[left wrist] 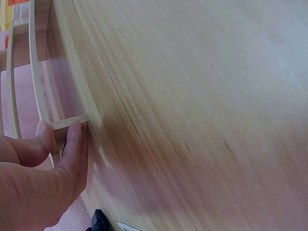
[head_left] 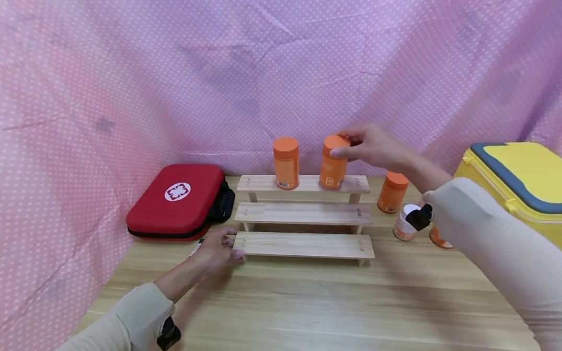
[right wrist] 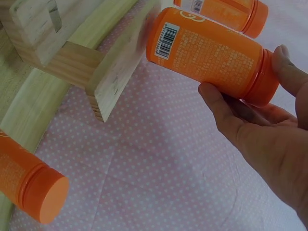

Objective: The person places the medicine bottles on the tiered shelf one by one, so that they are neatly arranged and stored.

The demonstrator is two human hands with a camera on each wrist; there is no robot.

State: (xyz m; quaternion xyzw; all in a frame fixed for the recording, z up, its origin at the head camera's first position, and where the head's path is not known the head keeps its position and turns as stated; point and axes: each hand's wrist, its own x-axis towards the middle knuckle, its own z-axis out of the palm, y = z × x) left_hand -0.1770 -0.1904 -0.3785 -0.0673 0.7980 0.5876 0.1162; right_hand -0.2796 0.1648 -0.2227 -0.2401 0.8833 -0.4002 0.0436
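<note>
My right hand [head_left: 375, 146] holds an orange pill bottle [right wrist: 207, 55] by its cap, upright on the right part of the top tier of a three-tier wooden display rack [head_left: 301, 244]. In the right wrist view the thumb lies at the cap and the fingers run along the bottle's side. To its left, a second orange bottle [head_left: 286, 165] stands on the same tier. My left hand [head_left: 216, 248] grips the left end of the lowest tier. In the left wrist view its thumb and fingers [left wrist: 72, 149] pinch the rack's end support.
Right of the rack stand another orange bottle [head_left: 393, 193], a white-capped bottle [head_left: 405, 225] and an orange one [head_left: 440, 238] partly hidden by the right sleeve. A yellow box [head_left: 535, 176] with a grey-edged lid is at far right. A red first-aid case [head_left: 178, 202] lies left.
</note>
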